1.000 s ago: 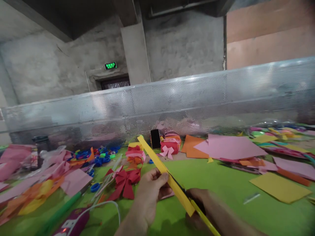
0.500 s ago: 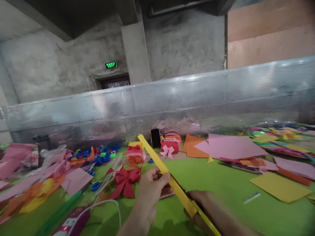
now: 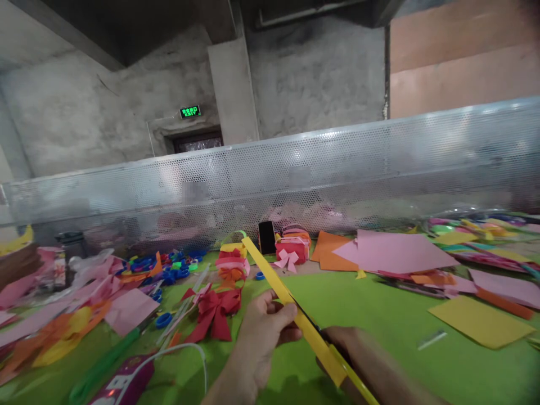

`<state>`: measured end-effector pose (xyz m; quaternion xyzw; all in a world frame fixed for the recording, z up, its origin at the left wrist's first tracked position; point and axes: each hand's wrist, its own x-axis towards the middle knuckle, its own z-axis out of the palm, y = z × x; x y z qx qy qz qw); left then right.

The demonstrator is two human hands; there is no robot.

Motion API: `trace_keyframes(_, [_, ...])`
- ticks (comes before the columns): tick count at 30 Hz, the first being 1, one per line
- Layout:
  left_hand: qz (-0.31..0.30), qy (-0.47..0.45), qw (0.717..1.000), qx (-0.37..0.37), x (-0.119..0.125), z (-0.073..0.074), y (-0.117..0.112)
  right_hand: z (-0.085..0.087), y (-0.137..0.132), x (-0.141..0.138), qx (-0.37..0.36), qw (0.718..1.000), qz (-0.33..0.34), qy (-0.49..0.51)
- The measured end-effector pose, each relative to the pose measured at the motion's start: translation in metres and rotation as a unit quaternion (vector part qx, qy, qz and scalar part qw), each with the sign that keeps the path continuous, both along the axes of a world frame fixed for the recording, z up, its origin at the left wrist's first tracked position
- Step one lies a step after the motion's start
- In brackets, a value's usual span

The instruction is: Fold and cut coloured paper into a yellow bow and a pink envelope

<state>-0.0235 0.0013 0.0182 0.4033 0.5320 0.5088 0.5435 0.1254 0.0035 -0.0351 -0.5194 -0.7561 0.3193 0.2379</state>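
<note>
A long yellow paper strip (image 3: pixel 270 272) slants across the middle in front of me. My left hand (image 3: pixel 270 326) pinches it between thumb and fingers about halfway along. Against its right edge lies a dark blade, which looks like part of a pair of scissors (image 3: pixel 310 319). My right hand (image 3: pixel 354 351) is closed around the dark handle, and its fingers are partly hidden by the paper. A narrower yellow sliver (image 3: pixel 356 378) runs from the blade toward the lower right, over my right hand. A red paper bow (image 3: pixel 216 312) lies left of my left hand.
Small paper bags (image 3: pixel 291 247) and a phone (image 3: pixel 266 236) stand at the back. Pink sheets (image 3: pixel 400 250) and a yellow sheet (image 3: pixel 481 320) lie right. A purple power strip (image 3: pixel 126 382) with a white cable is front left. Another person's hand (image 3: pixel 19 267) shows at far left.
The yellow strip and my left hand have shifted slightly right and down toward the blade. Another person's hand with something yellow has come into view at far left.
</note>
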Motion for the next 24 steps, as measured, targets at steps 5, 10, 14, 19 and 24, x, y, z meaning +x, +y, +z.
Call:
trace_keyframes(5, [-0.010, -0.020, 1.000, -0.002, 0.001, -0.001, -0.001, -0.007, 0.004, 0.002, 0.005, 1.000, 0.003, 0.004])
trace_keyframes(10, [-0.012, -0.038, 0.999, -0.012, 0.001, 0.000, -0.001, -0.006, -0.001, 0.001, 0.030, 1.000, -0.002, -0.002])
trace_keyframes(14, [-0.015, -0.050, 0.998, -0.020, 0.001, 0.001, -0.001, -0.006, -0.001, 0.000, 0.044, 0.999, 0.006, 0.004])
trace_keyframes(19, [-0.019, -0.047, 0.998, -0.025, 0.003, 0.003, -0.004, 0.001, -0.003, -0.003, 0.024, 1.000, -0.007, 0.011])
trace_keyframes(24, [-0.032, -0.030, 0.999, -0.025, 0.007, 0.009, -0.009, 0.018, -0.011, -0.004, -0.014, 0.999, -0.012, 0.042])
